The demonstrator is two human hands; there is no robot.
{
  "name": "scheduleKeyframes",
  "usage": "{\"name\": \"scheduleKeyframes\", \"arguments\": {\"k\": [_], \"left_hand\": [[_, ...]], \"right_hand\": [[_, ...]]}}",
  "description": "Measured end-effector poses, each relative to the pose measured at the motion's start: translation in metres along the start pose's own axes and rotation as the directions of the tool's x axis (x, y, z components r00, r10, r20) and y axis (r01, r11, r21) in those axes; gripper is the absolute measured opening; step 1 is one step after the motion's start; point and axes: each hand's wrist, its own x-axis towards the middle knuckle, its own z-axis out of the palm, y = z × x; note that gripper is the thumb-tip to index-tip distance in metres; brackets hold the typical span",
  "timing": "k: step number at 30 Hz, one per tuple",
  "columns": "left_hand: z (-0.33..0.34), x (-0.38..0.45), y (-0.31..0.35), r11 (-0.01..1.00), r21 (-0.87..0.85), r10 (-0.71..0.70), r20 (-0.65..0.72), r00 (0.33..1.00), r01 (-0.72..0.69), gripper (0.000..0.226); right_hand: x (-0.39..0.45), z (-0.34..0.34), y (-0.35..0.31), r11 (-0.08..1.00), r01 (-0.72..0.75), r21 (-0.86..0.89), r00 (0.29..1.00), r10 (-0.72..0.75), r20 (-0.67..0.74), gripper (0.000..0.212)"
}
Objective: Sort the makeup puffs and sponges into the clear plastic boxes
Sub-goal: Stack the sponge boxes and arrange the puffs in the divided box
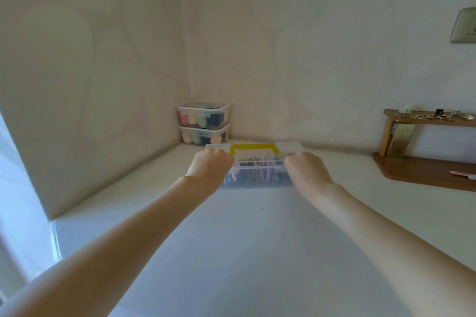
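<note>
A clear plastic box [257, 175] with a yellow handle [253, 148] on its lid lies on the white table, far ahead of me. Coloured puffs show dimly through its wall. My left hand [210, 165] grips the box's left end with curled fingers. My right hand [306, 170] grips its right end the same way. Behind it, in the corner, two more clear boxes are stacked: the upper box [203, 114] and the lower box [204, 135], both lidded and holding pink, orange, green and dark sponges.
The white table [244, 239] meets beige walls at the back and left. A brown wooden shelf unit [425, 162] with small trinkets on top stands at the right, with a pink-handled item [463, 175] on its base. A window edge lies at the far left.
</note>
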Motion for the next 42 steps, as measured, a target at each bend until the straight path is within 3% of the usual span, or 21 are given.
{"name": "scheduleKeyframes", "arguments": {"k": [9,11,13,17,19,22,30,35,37,39,42], "left_hand": [[0.001,0.026,-0.002,1.000,-0.012,0.020,0.018,1.000,-0.020,0.029],[0.006,0.044,-0.001,0.998,-0.055,0.021,0.030,0.999,-0.020,0.033],[0.016,0.061,0.004,0.999,-0.033,0.044,0.052,0.998,-0.043,0.034],[0.029,0.102,-0.001,0.999,0.036,0.026,-0.089,0.996,-0.023,0.042],[0.047,0.128,-0.002,1.000,-0.020,0.021,0.033,0.999,-0.021,0.040],[0.070,0.162,-0.003,0.997,-0.072,0.039,0.018,0.999,-0.037,0.038],[0.105,0.204,-0.001,0.977,-0.213,-0.026,-0.036,0.999,0.018,0.031],[0.118,0.205,0.001,0.985,-0.170,-0.052,-0.085,0.995,0.037,0.030],[0.115,0.202,0.007,0.995,-0.096,-0.049,-0.250,0.967,0.025,0.025],[0.107,0.200,0.013,0.999,0.027,-0.009,-0.293,0.956,0.018,0.020],[0.126,0.203,0.019,0.999,0.025,-0.029,-0.322,0.946,0.039,0.025]], "right_hand": [[0.013,0.003,0.001,0.995,-0.043,0.085,0.999,0.045,-0.016,0.027],[0.023,0.009,-0.003,1.000,-0.008,0.027,0.984,0.013,-0.180,0.022],[0.042,0.023,-0.004,0.998,0.013,0.063,0.972,0.002,-0.234,0.033],[0.083,0.044,-0.002,0.997,-0.019,0.069,0.947,0.040,-0.317,0.009],[0.104,0.055,0.002,0.996,-0.027,0.087,0.929,0.057,-0.365,0.033],[0.129,0.069,0.007,0.992,-0.043,0.120,0.909,0.089,-0.408,0.037],[0.175,0.098,0.020,0.993,-0.042,0.109,0.932,0.078,-0.354,0.032],[0.175,0.104,0.023,0.996,-0.050,0.070,0.915,0.074,-0.397,0.037],[0.173,0.104,0.021,0.996,-0.071,0.048,0.900,0.085,-0.427,0.037],[0.173,0.105,0.020,0.996,-0.088,-0.016,0.894,0.072,-0.441,0.037],[0.176,0.114,0.023,0.995,-0.070,-0.070,0.939,0.043,-0.341,0.035]]}}
